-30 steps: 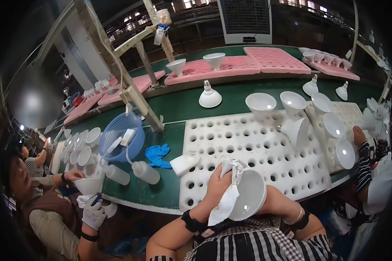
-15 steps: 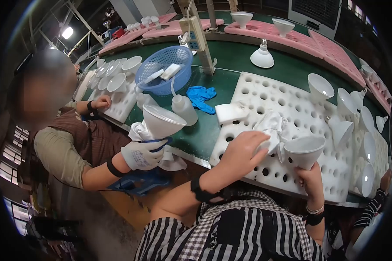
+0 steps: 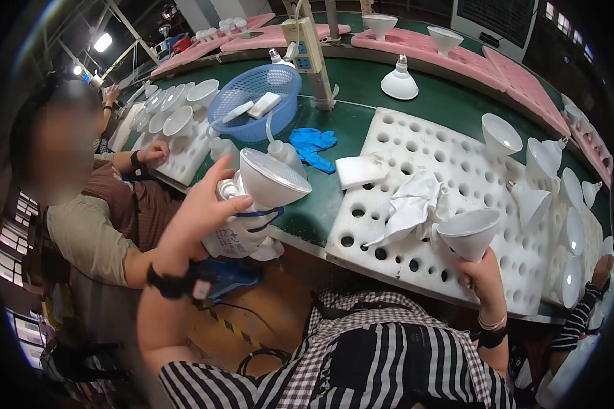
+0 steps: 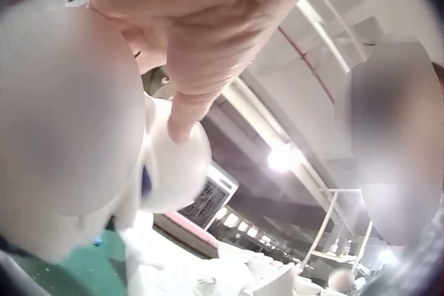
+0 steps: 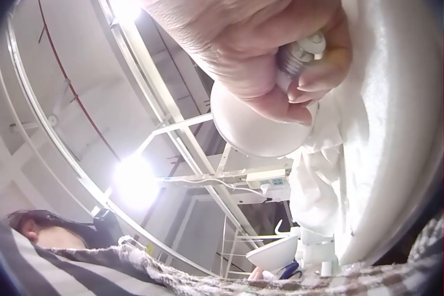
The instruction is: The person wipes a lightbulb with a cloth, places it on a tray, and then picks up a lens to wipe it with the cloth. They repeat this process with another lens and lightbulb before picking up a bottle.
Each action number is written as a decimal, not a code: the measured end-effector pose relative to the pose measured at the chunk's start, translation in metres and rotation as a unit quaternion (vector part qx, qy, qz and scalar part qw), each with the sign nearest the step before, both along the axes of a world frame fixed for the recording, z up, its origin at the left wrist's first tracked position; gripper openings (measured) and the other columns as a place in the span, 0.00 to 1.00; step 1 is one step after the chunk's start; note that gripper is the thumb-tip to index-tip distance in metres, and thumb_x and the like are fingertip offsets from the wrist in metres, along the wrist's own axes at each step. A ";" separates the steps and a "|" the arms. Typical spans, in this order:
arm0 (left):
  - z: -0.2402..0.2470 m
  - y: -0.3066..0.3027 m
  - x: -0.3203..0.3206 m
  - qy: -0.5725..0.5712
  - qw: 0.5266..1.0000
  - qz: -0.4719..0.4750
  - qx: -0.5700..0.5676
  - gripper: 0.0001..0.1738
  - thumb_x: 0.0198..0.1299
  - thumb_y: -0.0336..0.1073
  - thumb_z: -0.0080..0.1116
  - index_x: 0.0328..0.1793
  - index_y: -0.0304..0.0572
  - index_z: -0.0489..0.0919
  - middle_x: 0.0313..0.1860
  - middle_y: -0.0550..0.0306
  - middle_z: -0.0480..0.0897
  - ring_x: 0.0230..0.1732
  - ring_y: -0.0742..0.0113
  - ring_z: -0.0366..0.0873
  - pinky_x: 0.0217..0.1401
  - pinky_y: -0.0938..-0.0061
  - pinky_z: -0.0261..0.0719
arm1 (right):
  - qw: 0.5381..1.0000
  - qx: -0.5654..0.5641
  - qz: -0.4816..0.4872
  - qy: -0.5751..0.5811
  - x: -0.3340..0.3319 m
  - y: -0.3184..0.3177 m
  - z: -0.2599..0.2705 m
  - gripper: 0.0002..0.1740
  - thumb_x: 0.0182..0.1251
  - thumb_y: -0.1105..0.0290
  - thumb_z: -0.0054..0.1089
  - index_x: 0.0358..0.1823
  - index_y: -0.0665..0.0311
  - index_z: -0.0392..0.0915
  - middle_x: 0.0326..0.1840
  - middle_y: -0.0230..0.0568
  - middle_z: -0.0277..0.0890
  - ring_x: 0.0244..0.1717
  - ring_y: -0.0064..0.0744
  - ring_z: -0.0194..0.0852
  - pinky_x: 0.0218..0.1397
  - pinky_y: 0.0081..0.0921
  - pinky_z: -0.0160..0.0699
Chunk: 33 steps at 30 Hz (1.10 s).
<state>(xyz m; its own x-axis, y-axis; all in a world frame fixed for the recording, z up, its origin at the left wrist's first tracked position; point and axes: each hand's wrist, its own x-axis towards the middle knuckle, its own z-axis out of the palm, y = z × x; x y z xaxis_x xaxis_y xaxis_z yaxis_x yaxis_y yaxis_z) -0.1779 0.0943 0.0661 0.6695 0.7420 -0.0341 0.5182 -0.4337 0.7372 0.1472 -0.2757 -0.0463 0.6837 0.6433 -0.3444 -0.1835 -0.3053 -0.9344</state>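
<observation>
My right hand (image 3: pixel 483 274) grips a white cone-shaped reflector lamp (image 3: pixel 469 230) by its narrow end, the wide face turned up. In the right wrist view, my fingers curl round the lamp's metal screw base (image 5: pixel 297 60). Out to the left, my left hand (image 3: pixel 201 208) has thumb and fingers spread at the narrow end of another reflector lamp (image 3: pixel 274 178). A neighbour's gloved hand (image 3: pixel 237 237) holds that lamp from below. In the left wrist view, my thumb (image 4: pixel 184 119) overlaps a white rounded surface. A crumpled white cloth (image 3: pixel 413 204) lies on the holed foam board (image 3: pixel 365 242) beside the right-hand lamp.
A blue basket (image 3: pixel 290 112) with white blocks, squeeze bottles and a blue glove (image 3: pixel 312 146) stand left of the board. A white foam block (image 3: pixel 358 172) lies on its corner. More lamps (image 3: pixel 572 232) line the right side. The neighbour (image 3: pixel 92 211) sits close on my left.
My left hand has let go of the cloth, leaving it on the board, and swung left to the neighbour's lamp. The right hand keeps its lamp, moved out to the right.
</observation>
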 end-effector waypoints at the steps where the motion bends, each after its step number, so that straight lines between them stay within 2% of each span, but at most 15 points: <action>1: 0.003 0.016 0.002 -0.008 0.986 -0.057 -0.157 0.59 0.50 0.44 0.77 0.82 0.34 0.52 0.71 0.37 0.71 0.71 0.52 0.71 0.72 0.65 0.68 | 1.000 0.000 0.002 0.002 -0.001 0.001 0.001 0.15 0.50 0.74 0.62 0.40 0.73 0.74 0.19 0.31 0.70 0.12 0.18 0.62 0.13 0.20 0.58; 2: 0.007 0.027 0.005 -0.011 0.961 -0.105 -0.255 0.65 0.46 0.48 0.80 0.83 0.35 0.50 0.73 0.43 0.69 0.72 0.55 0.69 0.73 0.65 0.67 | 1.000 0.002 0.003 0.004 -0.001 0.002 0.001 0.16 0.50 0.74 0.62 0.41 0.73 0.74 0.19 0.31 0.70 0.12 0.18 0.62 0.14 0.19 0.59; 3: 0.009 0.028 0.008 -0.012 0.962 -0.106 -0.252 0.65 0.46 0.48 0.80 0.83 0.35 0.50 0.73 0.43 0.69 0.72 0.55 0.69 0.73 0.65 0.67 | 1.000 0.004 0.002 0.003 -0.001 0.001 0.001 0.16 0.50 0.74 0.62 0.41 0.73 0.74 0.19 0.31 0.70 0.12 0.18 0.62 0.14 0.19 0.59; 6: 0.008 0.035 0.023 -0.057 0.903 -0.142 -0.402 0.72 0.36 0.48 0.84 0.84 0.38 0.49 0.75 0.49 0.67 0.74 0.58 0.67 0.77 0.66 0.63 | 1.000 0.002 -0.008 0.008 0.000 0.000 -0.001 0.21 0.48 0.77 0.62 0.46 0.75 0.72 0.19 0.33 0.71 0.12 0.19 0.64 0.15 0.19 0.62; 15: -0.010 0.017 0.028 0.010 0.891 -0.190 -0.412 0.68 0.32 0.41 0.85 0.82 0.40 0.55 0.73 0.52 0.70 0.73 0.61 0.67 0.78 0.68 0.60 | 1.000 0.012 -0.010 0.027 0.000 -0.001 0.002 0.23 0.48 0.75 0.65 0.47 0.75 0.72 0.20 0.33 0.71 0.13 0.20 0.64 0.16 0.20 0.63; 17: -0.011 0.016 0.029 0.027 0.906 -0.191 -0.377 0.68 0.32 0.42 0.85 0.81 0.39 0.56 0.73 0.52 0.70 0.73 0.62 0.67 0.77 0.68 0.59 | 1.000 -0.003 -0.010 0.027 0.000 -0.002 0.002 0.23 0.48 0.75 0.65 0.47 0.75 0.72 0.21 0.34 0.72 0.13 0.20 0.64 0.16 0.20 0.63; 21: 0.000 0.016 0.040 -0.004 0.928 -0.167 -0.334 0.62 0.41 0.46 0.82 0.80 0.37 0.58 0.72 0.52 0.71 0.73 0.61 0.66 0.77 0.67 0.59 | 0.999 0.001 -0.010 0.033 0.000 0.000 0.005 0.24 0.48 0.74 0.66 0.48 0.75 0.72 0.23 0.35 0.73 0.13 0.19 0.64 0.16 0.20 0.63; 23: -0.004 0.028 0.047 -0.005 0.924 -0.204 -0.322 0.60 0.45 0.47 0.80 0.80 0.35 0.56 0.71 0.50 0.72 0.71 0.62 0.69 0.75 0.68 0.63 | 0.999 0.001 0.001 0.036 0.000 0.001 0.010 0.24 0.49 0.74 0.65 0.49 0.75 0.72 0.27 0.36 0.75 0.14 0.19 0.64 0.17 0.19 0.64; 25: -0.009 0.039 0.056 0.070 0.920 -0.197 -0.331 0.59 0.48 0.44 0.78 0.81 0.33 0.54 0.64 0.48 0.78 0.62 0.62 0.77 0.66 0.71 0.73 | 0.999 0.006 -0.004 0.043 -0.001 0.002 0.012 0.24 0.49 0.75 0.65 0.50 0.75 0.72 0.28 0.36 0.75 0.15 0.19 0.64 0.17 0.19 0.64; 26: -0.008 0.044 0.061 0.132 0.922 -0.215 -0.294 0.56 0.53 0.42 0.74 0.82 0.32 0.51 0.53 0.46 0.83 0.51 0.65 0.82 0.54 0.73 0.78 | 0.999 0.010 -0.003 0.050 -0.001 0.002 0.013 0.25 0.49 0.76 0.65 0.50 0.75 0.72 0.29 0.36 0.75 0.15 0.18 0.65 0.17 0.19 0.64; 27: -0.009 0.042 0.067 0.136 0.919 -0.223 -0.295 0.56 0.53 0.42 0.74 0.82 0.32 0.51 0.53 0.46 0.83 0.51 0.65 0.82 0.54 0.73 0.78 | 0.999 0.009 -0.012 0.052 -0.002 0.002 0.014 0.25 0.49 0.76 0.65 0.50 0.75 0.72 0.29 0.36 0.75 0.15 0.18 0.65 0.17 0.19 0.64; 29: -0.015 0.032 0.080 0.269 0.919 -0.252 -0.142 0.55 0.55 0.40 0.71 0.82 0.31 0.50 0.44 0.47 0.86 0.43 0.66 0.84 0.47 0.73 0.79 | 0.999 0.010 -0.015 0.046 -0.003 0.003 0.017 0.24 0.49 0.77 0.65 0.51 0.74 0.72 0.30 0.36 0.75 0.15 0.18 0.65 0.17 0.19 0.64; 30: -0.016 0.023 0.088 0.304 0.905 -0.272 -0.122 0.54 0.54 0.40 0.70 0.82 0.33 0.50 0.41 0.45 0.87 0.42 0.64 0.84 0.46 0.72 0.80 | 0.999 0.014 -0.016 0.049 -0.003 0.002 0.016 0.24 0.49 0.77 0.65 0.50 0.74 0.72 0.29 0.35 0.75 0.15 0.18 0.65 0.17 0.19 0.64; 31: -0.018 0.017 0.092 0.311 0.899 -0.280 -0.128 0.54 0.54 0.40 0.70 0.82 0.33 0.50 0.41 0.45 0.87 0.42 0.64 0.84 0.46 0.72 0.80 | 0.998 0.008 -0.024 0.058 -0.002 0.001 0.014 0.24 0.49 0.77 0.65 0.50 0.74 0.72 0.29 0.35 0.75 0.15 0.18 0.65 0.17 0.19 0.64; 33: -0.023 0.007 0.097 0.345 0.892 -0.288 -0.044 0.55 0.53 0.41 0.70 0.82 0.35 0.51 0.40 0.43 0.87 0.40 0.59 0.85 0.45 0.70 0.81 | 0.999 0.008 -0.007 0.043 0.000 0.000 0.010 0.24 0.50 0.77 0.65 0.51 0.74 0.72 0.28 0.34 0.74 0.16 0.18 0.65 0.17 0.19 0.64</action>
